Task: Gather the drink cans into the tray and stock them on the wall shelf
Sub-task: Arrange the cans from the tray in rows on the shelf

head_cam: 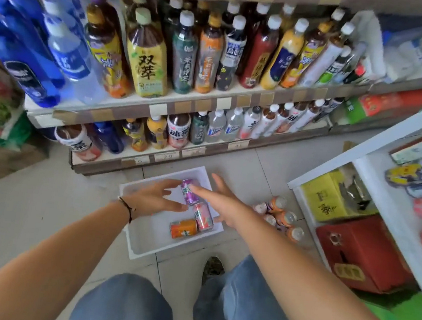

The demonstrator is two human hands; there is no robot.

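Observation:
A white tray (141,241) lies on the tiled floor below the shelves. Three cans lie in it: a purple can (189,191) at the far end, a pink can (203,216) behind it and an orange can (183,228) nearest me. My left hand (154,198) hovers over the tray just left of the purple can, fingers spread and holding nothing. Over the tray's right side my right hand (222,201) is spread too, with fingertips at the purple can. More cans (281,216) stand grouped on the floor to the right of the tray.
A wall shelf (185,103) with several tiers of bottles rises behind the tray. A white freezer (382,143) with packaged goods stands at the right, with a red box (363,255) and a yellow box (322,197) under it. My knees and a shoe are below.

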